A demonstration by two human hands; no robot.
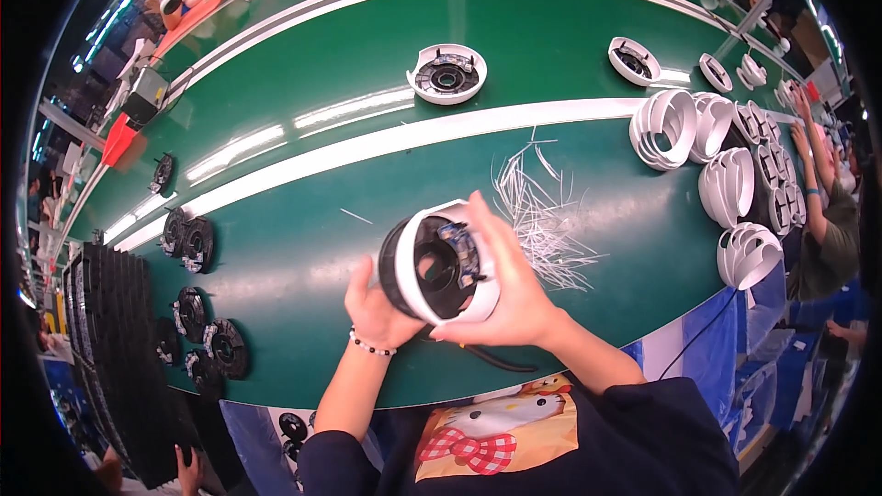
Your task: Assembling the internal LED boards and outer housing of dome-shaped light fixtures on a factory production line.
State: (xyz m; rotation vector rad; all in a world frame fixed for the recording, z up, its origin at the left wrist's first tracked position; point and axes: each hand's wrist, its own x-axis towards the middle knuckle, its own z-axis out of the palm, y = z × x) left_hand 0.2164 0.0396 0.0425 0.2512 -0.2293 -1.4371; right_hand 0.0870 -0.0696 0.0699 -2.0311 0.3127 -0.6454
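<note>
In front of my body, both hands hold a round white housing (418,280) with a black disc-shaped insert, tilted so its inside shows. A small blue circuit board (457,253) sits within the insert, beside its round central hole. My left hand (378,306), a beaded bracelet at its wrist, grips the black side from the lower left. The fingers of my right hand (510,280) wrap the white rim on the right. Below the housing, a black curved handle (501,363) lies on the green table; the rest of that tool is hidden.
Thin white plastic strips (542,230) lie piled beyond my right hand. White rings (663,129) stack at the right. Several black discs (225,347) lie left, beside stacked black trays (106,331). A conveyor (312,64) beyond carries a white-and-black housing (447,73). Other people work around.
</note>
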